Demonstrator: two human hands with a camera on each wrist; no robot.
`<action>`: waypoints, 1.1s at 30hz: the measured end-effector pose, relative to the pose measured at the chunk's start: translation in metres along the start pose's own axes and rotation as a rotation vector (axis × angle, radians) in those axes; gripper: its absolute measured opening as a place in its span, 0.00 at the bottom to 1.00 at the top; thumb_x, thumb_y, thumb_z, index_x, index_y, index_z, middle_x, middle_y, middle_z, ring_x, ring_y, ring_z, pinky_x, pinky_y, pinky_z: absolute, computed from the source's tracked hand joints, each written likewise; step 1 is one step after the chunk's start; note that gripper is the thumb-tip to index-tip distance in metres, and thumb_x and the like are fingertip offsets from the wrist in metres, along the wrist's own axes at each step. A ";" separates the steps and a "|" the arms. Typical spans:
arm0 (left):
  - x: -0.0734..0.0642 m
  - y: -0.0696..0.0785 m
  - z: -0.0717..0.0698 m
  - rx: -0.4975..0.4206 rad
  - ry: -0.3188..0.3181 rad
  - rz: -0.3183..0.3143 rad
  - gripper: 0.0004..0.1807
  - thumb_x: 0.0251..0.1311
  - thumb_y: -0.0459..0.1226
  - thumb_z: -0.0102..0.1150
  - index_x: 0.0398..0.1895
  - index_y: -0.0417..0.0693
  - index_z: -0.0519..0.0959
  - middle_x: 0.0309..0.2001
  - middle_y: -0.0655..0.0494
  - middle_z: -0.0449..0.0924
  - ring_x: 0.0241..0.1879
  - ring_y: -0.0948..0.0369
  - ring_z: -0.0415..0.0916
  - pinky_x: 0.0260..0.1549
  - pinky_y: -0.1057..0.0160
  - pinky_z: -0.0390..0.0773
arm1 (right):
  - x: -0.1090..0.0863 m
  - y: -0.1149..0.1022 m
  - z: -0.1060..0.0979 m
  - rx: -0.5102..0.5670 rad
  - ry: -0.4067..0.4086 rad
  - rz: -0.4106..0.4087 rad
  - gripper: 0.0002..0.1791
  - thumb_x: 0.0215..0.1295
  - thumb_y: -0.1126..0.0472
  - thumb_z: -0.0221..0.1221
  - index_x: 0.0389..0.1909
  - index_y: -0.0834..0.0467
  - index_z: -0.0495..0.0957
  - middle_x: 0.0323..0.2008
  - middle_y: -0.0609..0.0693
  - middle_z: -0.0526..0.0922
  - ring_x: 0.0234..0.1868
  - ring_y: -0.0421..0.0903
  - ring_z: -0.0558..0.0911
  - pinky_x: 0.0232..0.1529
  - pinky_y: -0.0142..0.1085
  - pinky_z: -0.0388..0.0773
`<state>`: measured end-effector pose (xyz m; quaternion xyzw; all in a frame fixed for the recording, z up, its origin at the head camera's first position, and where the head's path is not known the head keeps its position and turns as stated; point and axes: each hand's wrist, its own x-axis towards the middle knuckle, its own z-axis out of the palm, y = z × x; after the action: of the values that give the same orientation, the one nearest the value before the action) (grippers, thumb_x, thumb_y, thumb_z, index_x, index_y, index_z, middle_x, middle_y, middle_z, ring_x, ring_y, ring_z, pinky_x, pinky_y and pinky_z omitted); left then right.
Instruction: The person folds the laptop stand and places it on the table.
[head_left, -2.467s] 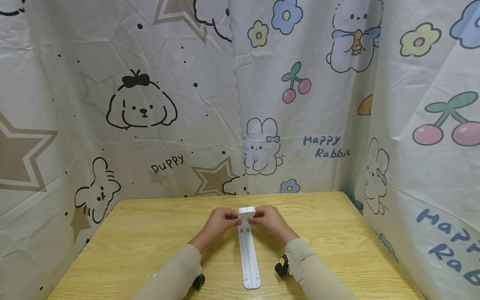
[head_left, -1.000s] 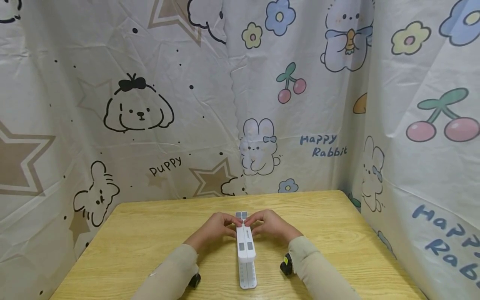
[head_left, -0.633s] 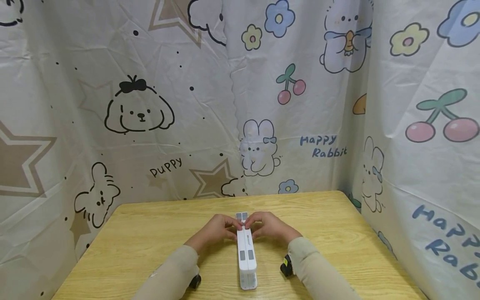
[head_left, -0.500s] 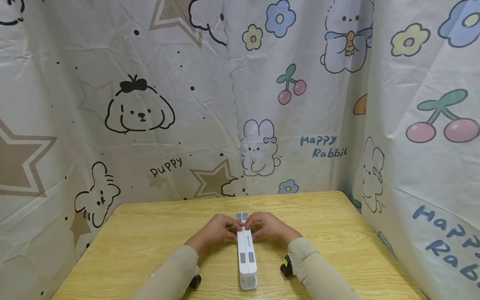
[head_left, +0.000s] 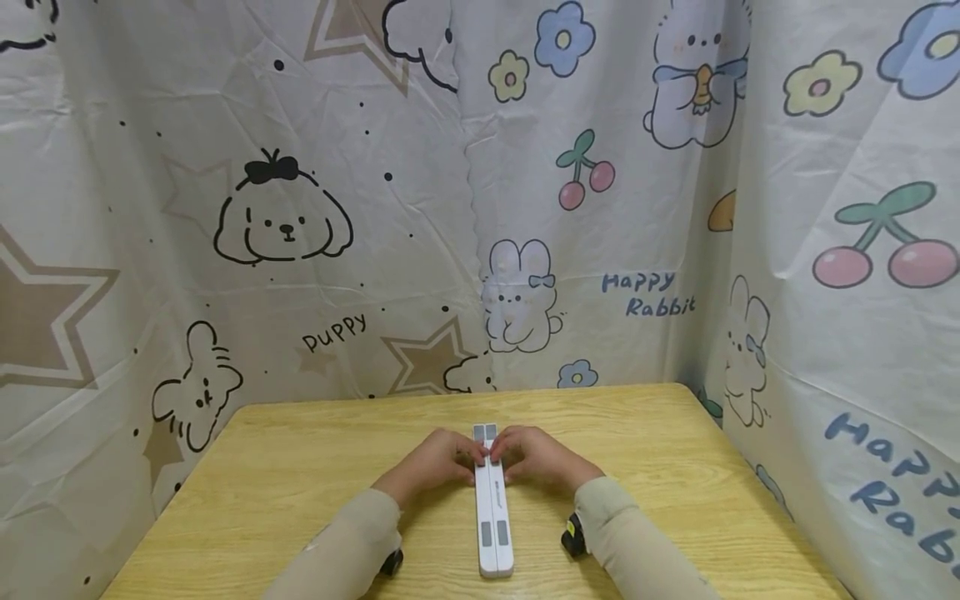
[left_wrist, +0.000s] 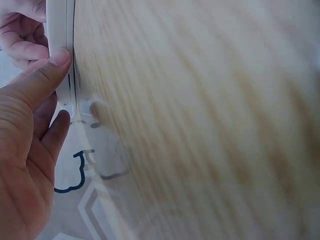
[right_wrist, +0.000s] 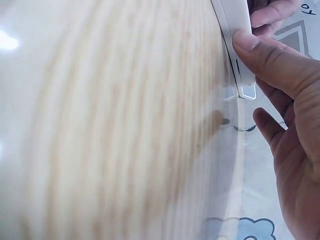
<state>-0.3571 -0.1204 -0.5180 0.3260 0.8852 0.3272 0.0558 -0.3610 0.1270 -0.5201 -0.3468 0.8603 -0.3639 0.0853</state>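
A white folding laptop stand (head_left: pixel 492 500) with grey pads lies folded into a narrow bar, running away from me along the middle of the table. Near its far end my left hand (head_left: pixel 441 458) pinches it from the left, index finger on top and thumb at the side. Opposite, my right hand (head_left: pixel 542 457) pinches it in the same way, the two index fingertips almost meeting on top. In the left wrist view the thumb (left_wrist: pixel 57 59) presses the side of the stand (left_wrist: pixel 61 30). The right wrist view has the other thumb (right_wrist: pixel 246 40) against its right side.
The wood-grain table (head_left: pixel 300 467) has its far edge close to a printed curtain (head_left: pixel 420 250). More curtain (head_left: pixel 847 350) hangs along the right side. A black wrist camera (head_left: pixel 573 535) sits at the right sleeve.
The stand's raised upper part has swung down toward me onto its lower part, so the stand now lies flat. Both hands moved from its sides to grip over the top near the far end.
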 end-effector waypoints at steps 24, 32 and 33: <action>-0.003 0.004 -0.001 0.156 -0.060 0.075 0.12 0.52 0.37 0.77 0.41 0.50 0.89 0.51 0.60 0.88 0.60 0.59 0.81 0.63 0.59 0.78 | -0.004 -0.016 -0.001 -0.328 -0.033 -0.118 0.12 0.59 0.62 0.73 0.44 0.56 0.88 0.53 0.46 0.86 0.56 0.43 0.83 0.62 0.37 0.79; -0.013 0.015 -0.006 0.178 -0.032 0.011 0.13 0.59 0.43 0.73 0.46 0.52 0.89 0.49 0.63 0.88 0.55 0.62 0.82 0.59 0.58 0.80 | -0.014 -0.026 -0.003 -0.510 0.034 -0.146 0.09 0.65 0.59 0.69 0.45 0.53 0.88 0.48 0.43 0.87 0.51 0.41 0.84 0.58 0.35 0.81; -0.014 0.017 -0.006 0.172 -0.023 -0.002 0.12 0.61 0.44 0.72 0.47 0.53 0.89 0.50 0.63 0.88 0.56 0.62 0.82 0.60 0.57 0.80 | -0.016 -0.027 -0.004 -0.527 0.053 -0.140 0.09 0.66 0.58 0.69 0.45 0.53 0.88 0.48 0.43 0.87 0.51 0.40 0.84 0.57 0.36 0.81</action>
<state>-0.3386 -0.1229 -0.5046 0.3325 0.9096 0.2461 0.0381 -0.3364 0.1258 -0.5005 -0.4059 0.9012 -0.1413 -0.0556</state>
